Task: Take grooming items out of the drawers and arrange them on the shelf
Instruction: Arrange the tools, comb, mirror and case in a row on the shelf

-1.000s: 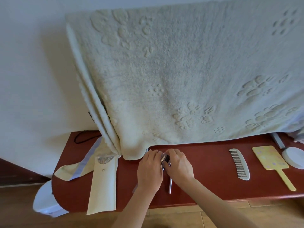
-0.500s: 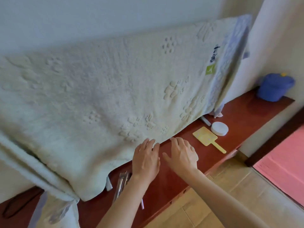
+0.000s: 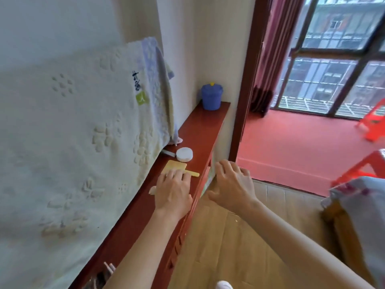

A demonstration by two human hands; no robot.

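Grooming items: your yellow mirror [image 3: 176, 165] lies flat on the shelf [image 3: 208, 126], its handle pointing toward the front edge. A white tin [image 3: 184, 154] sits just beyond it, near the towel's hem.
Left grip [image 3: 174, 190]: wide, fingers straight and close together, holding nothing. It is over the shelf, fingertips covering the mirror's near edge. You cannot tell whether it touches.
Right grip [image 3: 231, 184]: wide, fingers spread and loosely bent, holding nothing. It is off the shelf, just in front of the front edge.
Comb [image 3: 152, 190]: only a pale tip shows, just beside your left wrist.
Towel [image 3: 73, 132]: hangs down the wall behind the shelf, its hem reaching the shelf top.
Blue pot [image 3: 211, 97]: lidded and upright at the shelf's far end, well apart from the tin.
Stool [image 3: 373, 126]: red, on the red floor by the window.
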